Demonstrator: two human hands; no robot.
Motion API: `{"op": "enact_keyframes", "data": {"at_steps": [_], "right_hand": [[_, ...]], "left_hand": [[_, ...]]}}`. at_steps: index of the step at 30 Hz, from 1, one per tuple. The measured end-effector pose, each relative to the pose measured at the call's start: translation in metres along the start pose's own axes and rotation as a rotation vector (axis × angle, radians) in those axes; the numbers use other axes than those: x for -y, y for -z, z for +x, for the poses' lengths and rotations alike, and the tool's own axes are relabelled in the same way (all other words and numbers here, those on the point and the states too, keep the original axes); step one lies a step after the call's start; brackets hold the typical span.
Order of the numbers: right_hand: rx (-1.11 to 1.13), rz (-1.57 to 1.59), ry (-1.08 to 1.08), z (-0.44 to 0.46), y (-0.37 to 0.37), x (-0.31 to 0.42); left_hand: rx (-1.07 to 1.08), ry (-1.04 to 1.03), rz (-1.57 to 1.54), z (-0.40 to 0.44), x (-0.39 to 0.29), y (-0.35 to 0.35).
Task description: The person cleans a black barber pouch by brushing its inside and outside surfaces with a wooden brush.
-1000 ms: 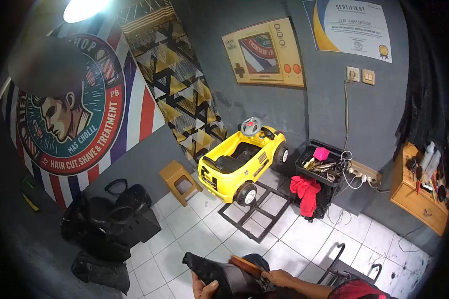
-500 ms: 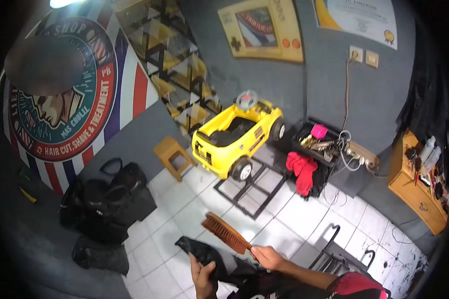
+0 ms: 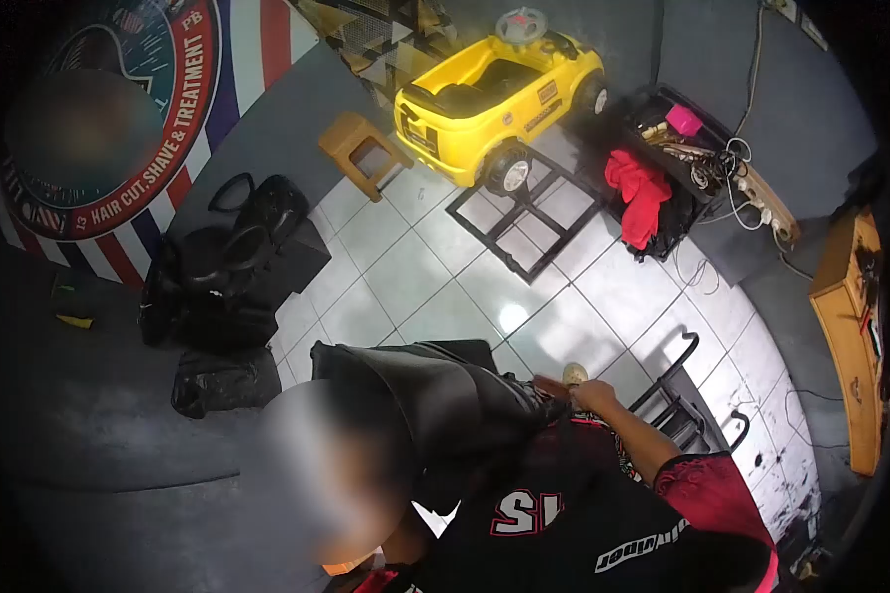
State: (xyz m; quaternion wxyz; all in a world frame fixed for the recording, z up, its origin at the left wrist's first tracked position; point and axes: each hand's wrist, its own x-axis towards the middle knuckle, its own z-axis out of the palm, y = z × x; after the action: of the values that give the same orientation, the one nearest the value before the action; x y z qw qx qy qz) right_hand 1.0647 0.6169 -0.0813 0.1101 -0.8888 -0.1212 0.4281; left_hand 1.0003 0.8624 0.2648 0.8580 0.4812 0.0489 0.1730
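My right hand (image 3: 593, 397) is closed around the handle of a wooden brush (image 3: 553, 386), whose bristles I cannot make out from here. The brush is low against a large black leather-like padded thing (image 3: 445, 390), possibly a chair. Where my left arm (image 3: 398, 547) reaches up past the shirt, a blurred patch covers its end, so the left hand's fingers are hidden. My black and red shirt (image 3: 574, 514) fills the lower part of the view.
A yellow toy car (image 3: 485, 104) stands on a tiled floor beside a brown stool (image 3: 351, 148) and a black metal frame (image 3: 524, 212). To the right are a crate with a red cloth (image 3: 638, 198), a metal rack (image 3: 672, 395) and a wooden cabinet (image 3: 850, 346). Black bags (image 3: 227, 267) lie left.
The view has tilted down, so my shirt and the black padded thing fill more of it. The brush has dropped from raised to against the black thing. My left hand is now obscured.
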Motion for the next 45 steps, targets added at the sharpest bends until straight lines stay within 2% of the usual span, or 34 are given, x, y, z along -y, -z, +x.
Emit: {"op": "enact_keyframes", "data": {"at_steps": [2,4,5,6,8,9,11,12,14,15,16,18,19,21,24,25,26,27,28,31,32,33,34,35,36,38,40,41,43,44,45], "right_hand": [[-0.121,0.023,0.181,0.024,-0.029,-0.018],[-0.388,0.298,0.269,0.009,0.007,0.008],[-0.423,0.497,0.321,-0.011,0.037,0.030],[-0.633,0.748,0.435,-0.038,0.061,0.059],[-0.523,1.007,0.676,-0.080,0.103,0.091],[-0.455,1.029,0.757,-0.094,0.113,0.103],[-0.383,0.952,0.933,-0.114,0.131,0.117],[-0.386,0.955,0.930,-0.112,0.131,0.116],[-0.289,0.822,0.818,-0.100,0.127,0.114],[-0.274,0.713,0.664,-0.081,0.116,0.107],[-0.255,0.594,0.530,-0.064,0.105,0.095],[-0.232,0.332,0.295,-0.008,0.056,0.060],[-0.225,0.193,0.192,0.016,0.021,0.037],[-0.172,-0.029,0.142,0.011,-0.013,-0.004],[-0.045,-0.053,0.117,0.032,-0.071,-0.040],[-0.095,0.009,0.118,0.048,-0.091,-0.046],[-0.137,0.071,0.116,0.052,-0.104,-0.050],[-0.217,0.193,0.195,0.037,-0.084,-0.037],[-0.297,0.316,0.269,0.007,-0.036,-0.009],[-0.392,0.816,0.451,-0.060,0.057,0.062],[-0.390,0.941,0.555,-0.073,0.072,0.077],[-0.390,0.942,0.554,-0.087,0.085,0.090],[-0.418,0.936,0.727,-0.099,0.097,0.099],[-0.440,0.923,0.900,-0.104,0.102,0.102],[-0.434,0.918,0.903,-0.103,0.099,0.101],[-0.649,0.710,0.954,-0.086,0.083,0.099],[-0.473,0.521,0.685,-0.056,0.053,0.076],[-0.417,0.401,0.562,-0.041,0.036,0.058],[-0.291,0.026,0.344,-0.005,-0.014,0.009],[-0.211,0.021,0.206,-0.006,-0.021,-0.012],[-0.130,0.019,0.066,-0.007,-0.030,-0.030]], "left_hand": [[-0.042,0.063,0.071,-0.002,0.000,-0.002],[-0.070,0.071,0.190,-0.003,0.005,-0.005],[-0.073,0.084,0.194,-0.004,0.008,-0.005],[-0.068,0.085,0.277,-0.006,0.013,-0.002],[-0.096,0.107,0.435,-0.007,0.014,-0.009],[-0.096,0.114,0.440,-0.008,0.014,-0.006],[0.056,0.138,0.339,-0.011,0.013,0.005],[0.060,0.141,0.339,-0.011,0.012,0.009],[0.092,0.055,-0.114,-0.011,0.010,0.019],[0.175,0.114,-0.286,-0.014,0.005,0.041],[0.329,0.133,-0.346,-0.009,0.001,0.060],[0.485,0.149,-0.403,-0.004,-0.016,0.075],[0.477,0.334,-0.482,-0.004,-0.031,0.071],[0.463,0.524,-0.557,-0.008,-0.042,0.074],[0.454,0.395,-0.313,-0.012,-0.031,0.086],[0.313,0.173,-0.240,-0.017,-0.014,0.080],[0.236,0.068,-0.207,-0.020,-0.005,0.070],[0.155,-0.033,-0.166,-0.022,0.004,0.060],[0.198,-0.193,0.404,-0.017,0.007,0.041],[-0.040,-0.001,0.713,-0.019,0.014,0.035],[-0.084,0.190,0.325,-0.013,0.015,0.031],[-0.124,0.368,-0.068,-0.007,0.015,0.026],[-0.215,0.343,0.135,-0.007,0.018,0.013],[-0.130,0.156,0.716,-0.014,0.027,0.024],[-0.128,0.254,0.571,-0.012,0.027,0.021],[-0.132,0.340,0.424,-0.008,0.022,0.014],[-0.200,0.497,0.208,-0.007,0.013,0.006],[-0.202,0.491,0.209,-0.008,0.007,0.001],[-0.122,0.371,0.464,-0.010,-0.006,-0.009],[-0.077,0.372,0.608,-0.010,-0.014,-0.012],[-0.078,0.363,0.612,-0.011,-0.017,-0.011]]}}
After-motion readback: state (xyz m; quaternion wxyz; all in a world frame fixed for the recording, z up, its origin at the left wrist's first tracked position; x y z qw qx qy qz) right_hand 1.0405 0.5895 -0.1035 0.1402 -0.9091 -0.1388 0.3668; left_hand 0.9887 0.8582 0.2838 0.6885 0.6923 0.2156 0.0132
